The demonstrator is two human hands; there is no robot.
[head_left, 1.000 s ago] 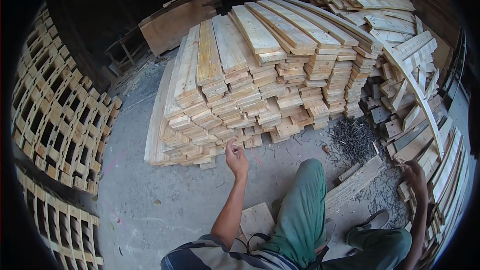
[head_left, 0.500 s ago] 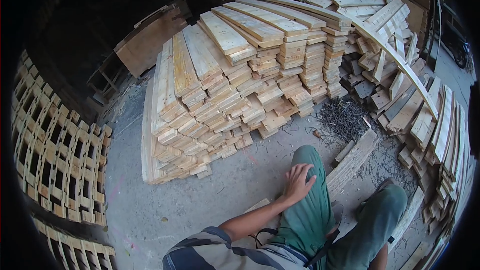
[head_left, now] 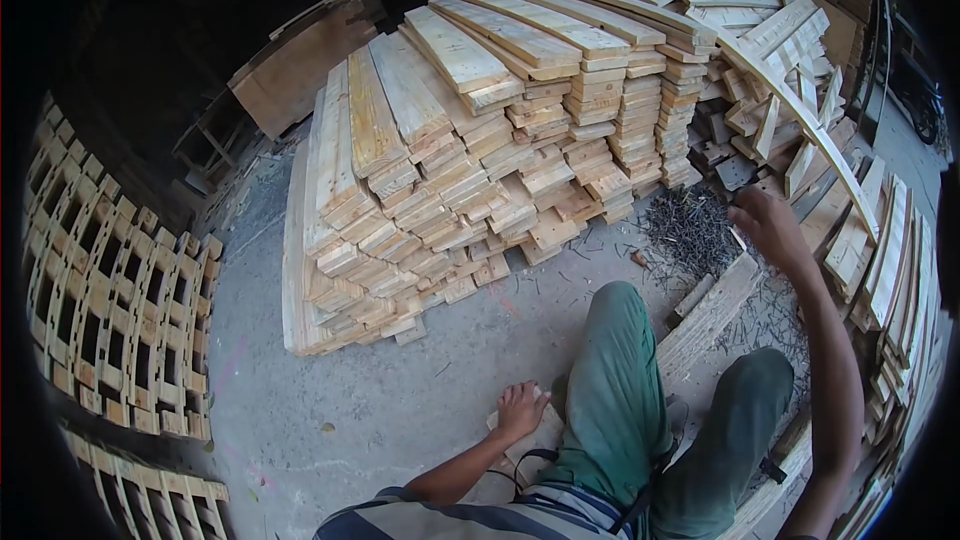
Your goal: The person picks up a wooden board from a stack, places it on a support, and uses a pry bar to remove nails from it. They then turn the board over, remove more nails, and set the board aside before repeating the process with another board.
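My left hand point(head_left: 522, 409) rests with its fingers apart on a pale piece of wood point(head_left: 535, 445) beside my left thigh. My right hand point(head_left: 768, 223) reaches out over the right side, near the heap of dark nails point(head_left: 692, 230) and the edge of the loose board pile. Its fingers are bent, and whether they hold anything is too small to tell. A thick, rough board point(head_left: 708, 312) lies on the floor between my knees and the nail heap.
A large stack of planks point(head_left: 480, 150) stands ahead. Loose boards point(head_left: 800, 90) are heaped at the right, with more boards point(head_left: 895, 260) along the right edge. Pallets point(head_left: 120, 290) stand at the left. A brown wooden panel point(head_left: 300, 70) is at the back left.
My left hand has left my knee and moved down onto the piece of wood. My right arm has come into view, reaching toward the nail heap.
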